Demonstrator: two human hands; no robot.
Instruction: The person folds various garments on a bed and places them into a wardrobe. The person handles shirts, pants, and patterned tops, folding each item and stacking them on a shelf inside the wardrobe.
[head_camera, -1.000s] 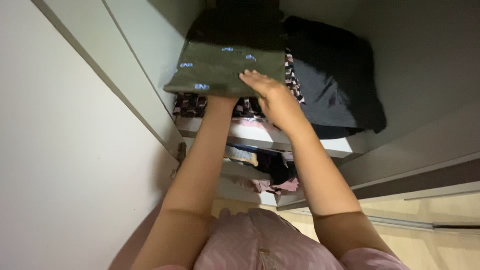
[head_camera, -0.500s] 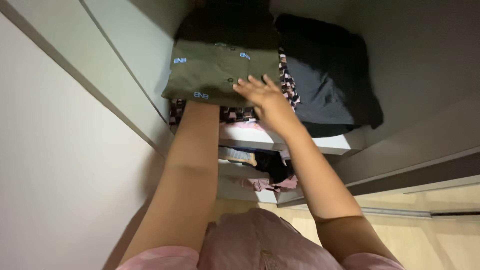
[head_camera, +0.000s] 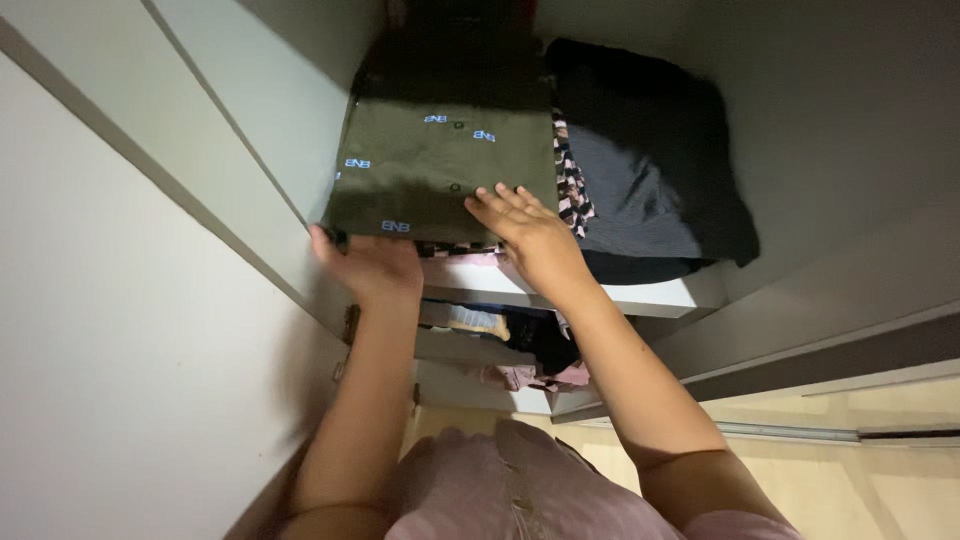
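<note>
Olive-green fabric, a folded shirt (head_camera: 440, 170) with small blue marks, is seated on top of a clothes stack on the wardrobe shelf (head_camera: 660, 295). Its front edge is met by the left hand (head_camera: 368, 265), fingers curled beneath. The right hand (head_camera: 528, 232) is laid flat, fingers spread, on its near corner. Dark folded garments (head_camera: 650, 170) are stacked just beside.

Olive shirt (head_camera: 430, 170) (small blue marks), black pile (head_camera: 650, 160)

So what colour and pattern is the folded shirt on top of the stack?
The folded shirt is dark olive green with small scattered light-blue printed marks, seen in the head view.
</note>
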